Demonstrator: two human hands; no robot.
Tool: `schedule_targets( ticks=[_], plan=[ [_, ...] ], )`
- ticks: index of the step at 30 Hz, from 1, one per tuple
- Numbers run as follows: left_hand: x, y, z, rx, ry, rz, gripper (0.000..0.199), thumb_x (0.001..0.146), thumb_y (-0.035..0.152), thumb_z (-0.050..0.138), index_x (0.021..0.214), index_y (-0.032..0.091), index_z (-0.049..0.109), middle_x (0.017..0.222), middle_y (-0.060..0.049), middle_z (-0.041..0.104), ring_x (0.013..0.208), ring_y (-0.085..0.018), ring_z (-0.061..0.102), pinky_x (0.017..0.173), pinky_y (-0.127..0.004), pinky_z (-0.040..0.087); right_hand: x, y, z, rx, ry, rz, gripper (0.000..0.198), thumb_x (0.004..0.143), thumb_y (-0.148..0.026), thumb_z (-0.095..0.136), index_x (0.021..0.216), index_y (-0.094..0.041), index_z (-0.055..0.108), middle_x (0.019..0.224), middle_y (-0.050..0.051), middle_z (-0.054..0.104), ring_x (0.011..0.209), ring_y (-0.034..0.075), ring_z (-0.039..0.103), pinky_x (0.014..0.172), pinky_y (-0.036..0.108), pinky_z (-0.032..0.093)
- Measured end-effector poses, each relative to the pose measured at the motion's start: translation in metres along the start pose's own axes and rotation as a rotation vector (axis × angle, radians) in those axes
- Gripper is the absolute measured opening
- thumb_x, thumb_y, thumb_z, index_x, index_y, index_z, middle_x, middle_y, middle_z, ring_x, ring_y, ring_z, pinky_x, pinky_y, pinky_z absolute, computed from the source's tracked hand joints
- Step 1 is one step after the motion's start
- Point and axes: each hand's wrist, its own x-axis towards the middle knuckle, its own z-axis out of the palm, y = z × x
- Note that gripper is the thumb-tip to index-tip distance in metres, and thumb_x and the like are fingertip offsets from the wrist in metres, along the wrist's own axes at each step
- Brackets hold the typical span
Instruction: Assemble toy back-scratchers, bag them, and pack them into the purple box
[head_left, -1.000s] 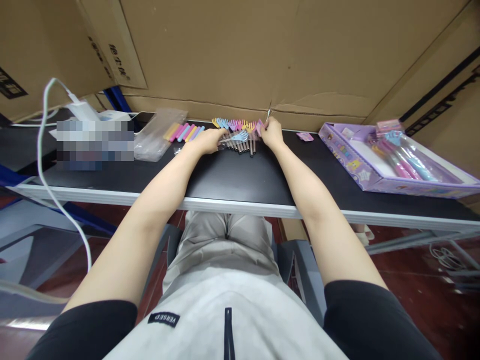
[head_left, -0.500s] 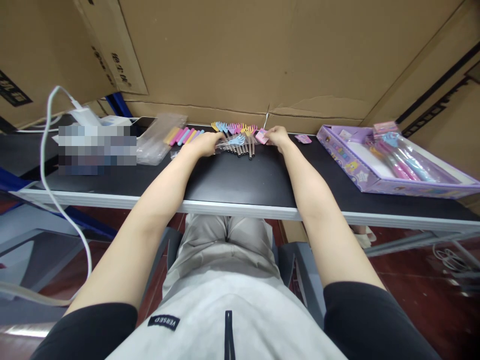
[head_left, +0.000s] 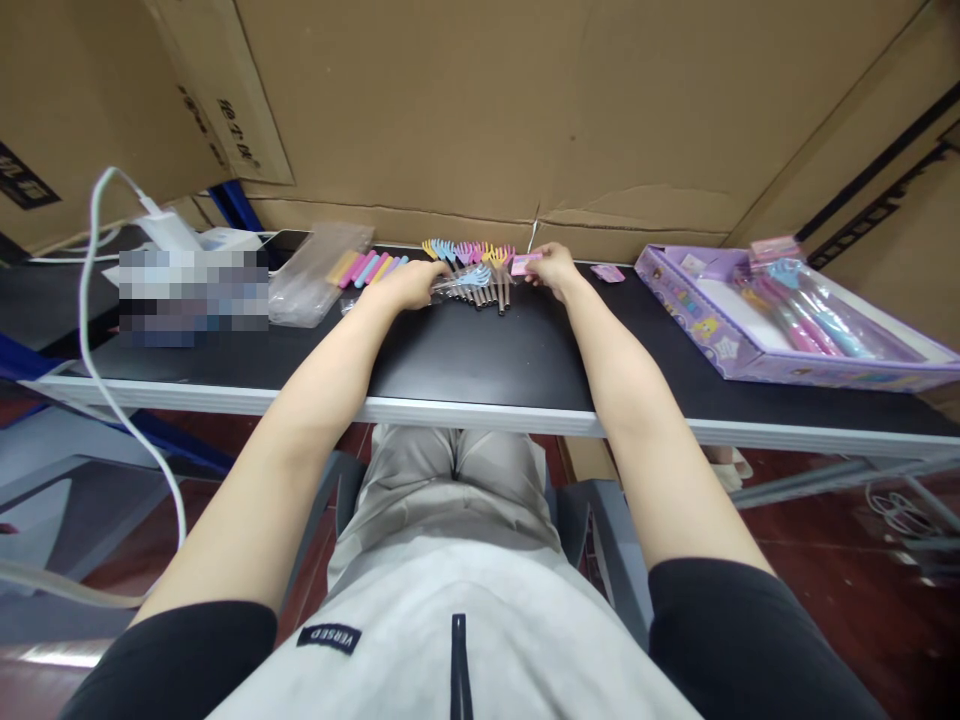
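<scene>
One clear bag (head_left: 453, 287) in closed grip of left hand (head_left: 409, 287), over claw sticks (head_left: 498, 260), far side of tabletop (head_left: 480, 360). Right hand (head_left: 553, 270) grip pinches pink card (head_left: 526, 264), just right of sticks. Step: likely pairing card with bag; next move calls for steady bag edge.

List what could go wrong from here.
The left hand holds a clear wrapper close to the claws; it might snag and drag some.
The right hand grips the pink card near one end, so it could slip or bend.
The sticks lie near the left hand and might get knocked.
</scene>
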Motion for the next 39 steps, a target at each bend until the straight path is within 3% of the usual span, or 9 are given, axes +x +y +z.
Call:
schedule_targets(
  ticks=[8,15,24,31,39],
  plan=[
    [0.001,-0.001,0.002,0.015,0.006,0.006,0.062,0.086,0.005,0.057,0.144,0.025,0.063,0.129,-0.009,0.075,0.121,-0.027,0.070,0.098,-0.030,0.054,0.006,0.002,0.002,-0.019,-0.004,-0.044,0.030,0.081,0.009,0.063,0.074,-0.018,0.052,0.058,-0.004,0.050,0.050,0.006,0.041,0.042,0.016,0.029],
    [0.002,-0.002,0.003,-0.004,0.012,0.018,0.059,0.088,0.005,0.056,0.143,0.024,0.063,0.130,-0.010,0.074,0.119,-0.027,0.070,0.095,-0.030,0.053,-0.001,-0.003,-0.001,-0.076,0.042,0.003,0.027,0.089,-0.001,0.059,0.071,-0.019,0.051,0.055,-0.003,0.045,0.049,0.008,0.037,0.042,0.018,0.023],
    [0.003,-0.003,0.004,-0.023,0.016,0.016,0.064,0.085,0.004,0.057,0.144,0.026,0.063,0.131,-0.009,0.074,0.120,-0.027,0.070,0.097,-0.030,0.054,-0.004,-0.001,0.001,-0.190,-0.120,-0.061,0.031,0.083,0.009,0.049,0.063,-0.014,0.056,0.051,-0.004,0.042,0.052,0.008,0.034,0.064,0.022,0.040],
    [0.001,-0.001,0.002,-0.011,0.004,0.009,0.062,0.087,0.005,0.057,0.145,0.025,0.063,0.132,-0.010,0.073,0.122,-0.026,0.069,0.099,-0.029,0.054,0.005,0.007,0.007,-0.276,-0.089,-0.108,0.030,0.083,0.005,0.059,0.060,-0.014,0.056,0.058,-0.002,0.049,0.063,0.010,0.045,0.078,0.026,0.046],
    [-0.002,0.002,-0.003,0.004,-0.010,-0.010,0.063,0.084,0.005,0.056,0.143,0.027,0.064,0.129,-0.008,0.075,0.118,-0.026,0.070,0.096,-0.029,0.054,-0.004,-0.007,0.005,-0.151,-0.025,0.026,0.024,0.090,-0.004,0.062,0.072,-0.017,0.053,0.059,0.000,0.053,0.057,0.011,0.049,0.061,0.024,0.044]
  ],
)
